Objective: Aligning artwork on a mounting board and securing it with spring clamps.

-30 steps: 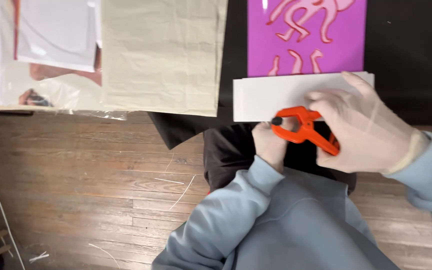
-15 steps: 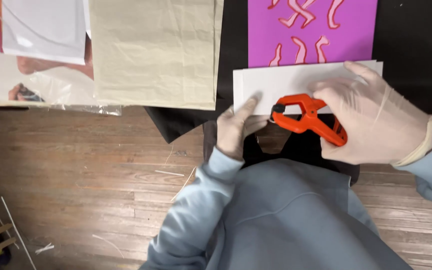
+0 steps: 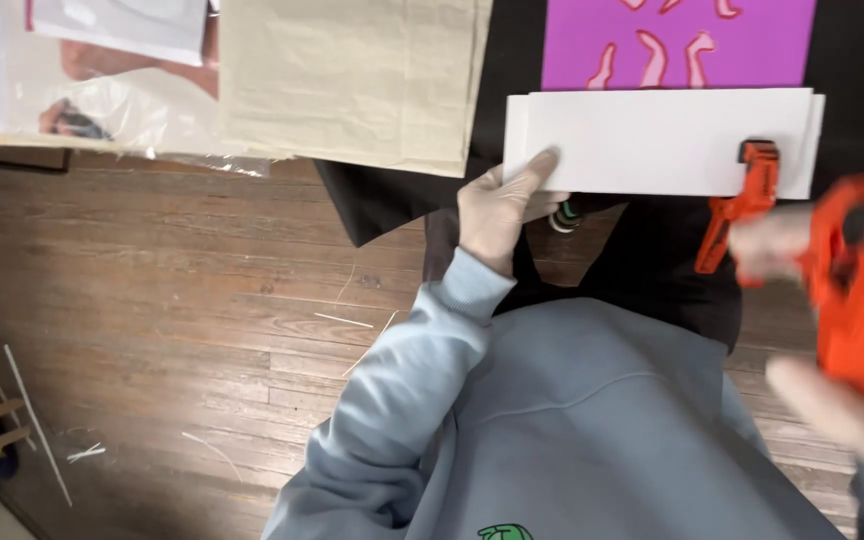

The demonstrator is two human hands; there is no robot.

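Observation:
A stack of white boards point(image 3: 652, 140) lies at the near edge of a black-covered table point(image 3: 862, 60). My left hand point(image 3: 500, 205), in a thin pale glove, presses its fingertips on the boards' lower left corner. An orange spring clamp point(image 3: 749, 190) is clipped on the boards' near edge toward the right. My right hand point(image 3: 832, 330), blurred and close to the camera at the right edge, holds a second orange spring clamp point(image 3: 862, 275) away from the boards.
A purple sheet with pink shapes point(image 3: 677, 45) lies behind the boards. Beige cloth point(image 3: 352, 80) and a clear plastic bag point(image 3: 112, 105) lie to the left. Below is a wooden plank floor point(image 3: 152, 330) with thin sticks on it.
The first clamp now sits clipped on the boards' right part. My right hand has let it go and come toward the camera with another orange clamp. My left hand moved to the boards' corner.

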